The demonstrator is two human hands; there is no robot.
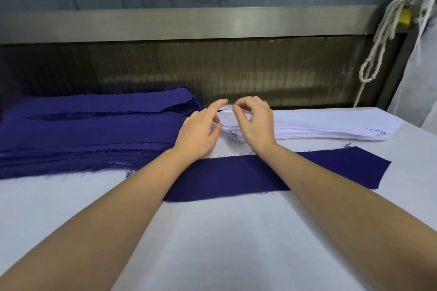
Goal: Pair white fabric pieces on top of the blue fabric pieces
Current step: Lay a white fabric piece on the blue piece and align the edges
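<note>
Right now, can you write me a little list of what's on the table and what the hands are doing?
table: white-covered
blue stack: far left, frayed edges
white stack: far side, right of the blue stack
single blue piece: flat, nearest the person, no white on it yet
left hand: touches the white stack's left end
right hand: pinches the top white piece there

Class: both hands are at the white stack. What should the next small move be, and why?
Probably lift the top white piece clear of the white stack. The right hand pinches its left end, the left hand touches the stack beside it, and the single blue piece lies flat nearby with nothing white on it.
</note>
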